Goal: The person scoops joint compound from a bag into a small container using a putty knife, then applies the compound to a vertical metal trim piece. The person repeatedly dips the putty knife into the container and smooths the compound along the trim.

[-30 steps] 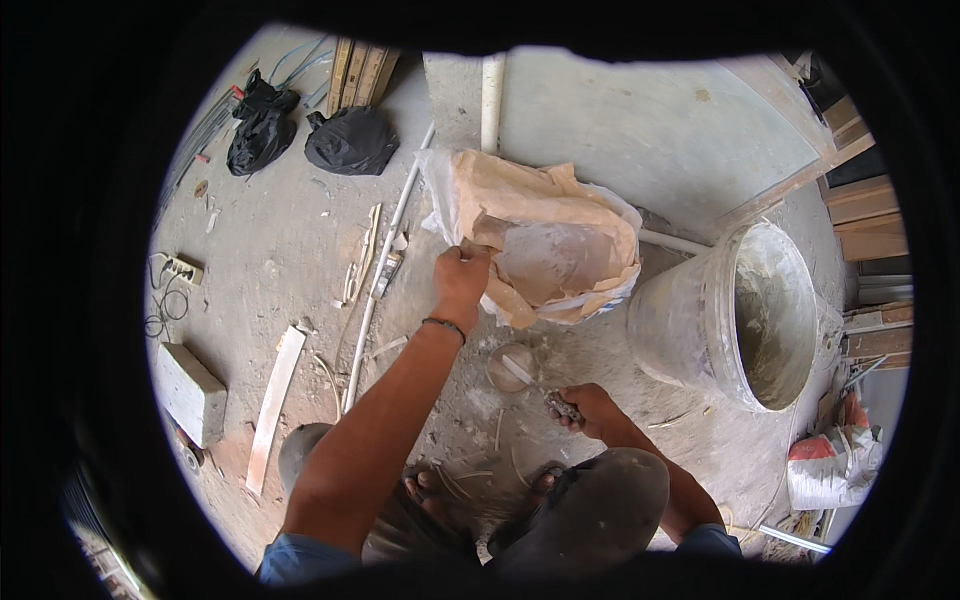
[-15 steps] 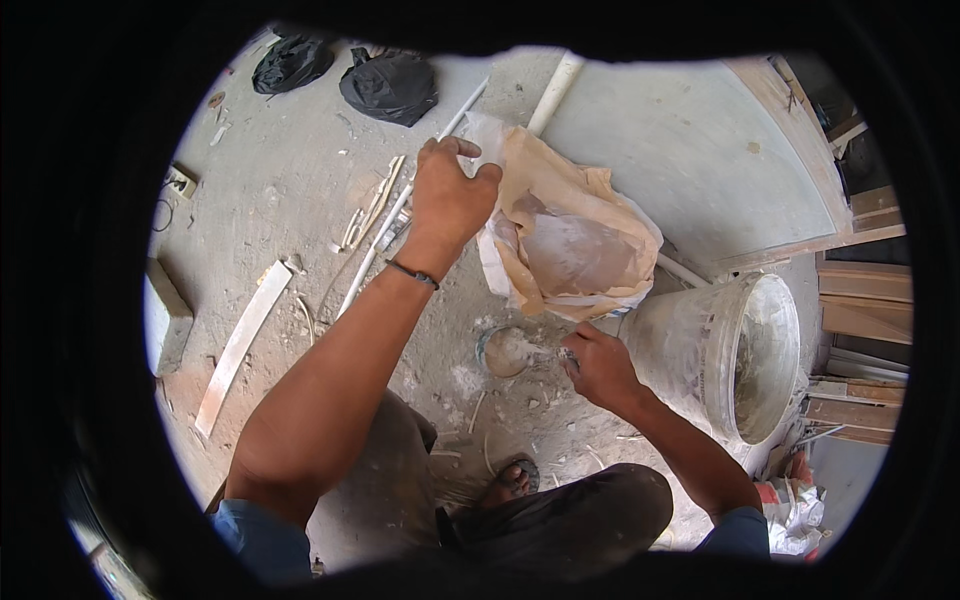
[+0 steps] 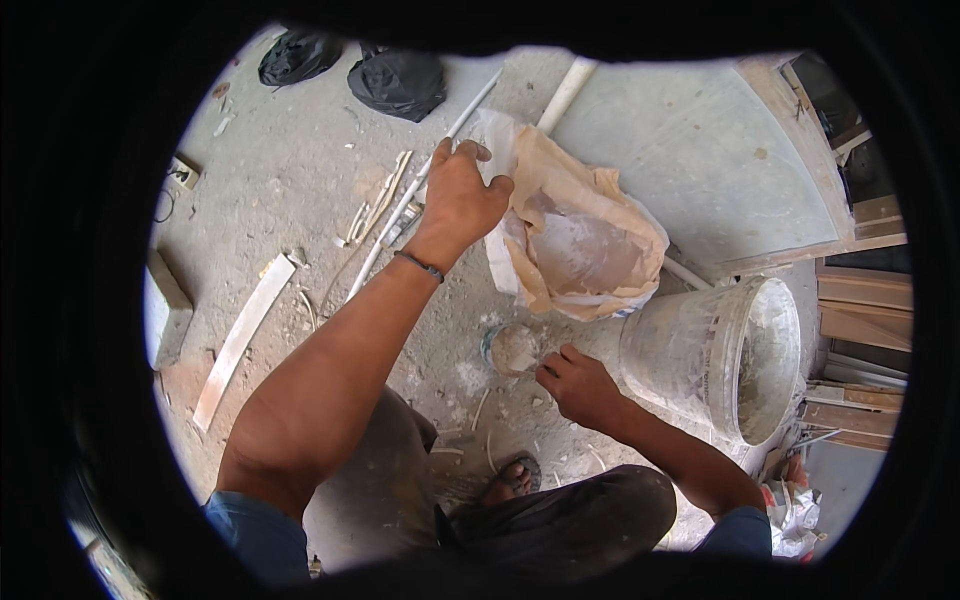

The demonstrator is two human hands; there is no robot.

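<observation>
My left hand [image 3: 465,197] hovers at the left edge of an opened paper sack [image 3: 590,250], thumb and fingers apart, holding nothing I can see. White powder lies inside the sack, whose brown and white paper is folded outward. My right hand [image 3: 580,385] is closed around the handle of a putty knife [image 3: 527,364] coated in white. The knife's end reaches into a small round tub [image 3: 490,350] with a bluish rim, standing on the floor and holding pale powder or paste. Fingers cover most of the handle.
A large dusty bucket [image 3: 670,350] lies on its side, mouth to the right. A pale board [image 3: 710,150] and planks [image 3: 865,305] are at the right. Left are a thin white pipe [image 3: 400,212], a white strip [image 3: 240,345] and a block [image 3: 170,310]. Black bags [image 3: 398,85] sit at the back.
My right hand has moved slightly left and down, bringing the putty knife's end into the tub and hiding its handle. The left hand's fingers have spread a little more beside the sack.
</observation>
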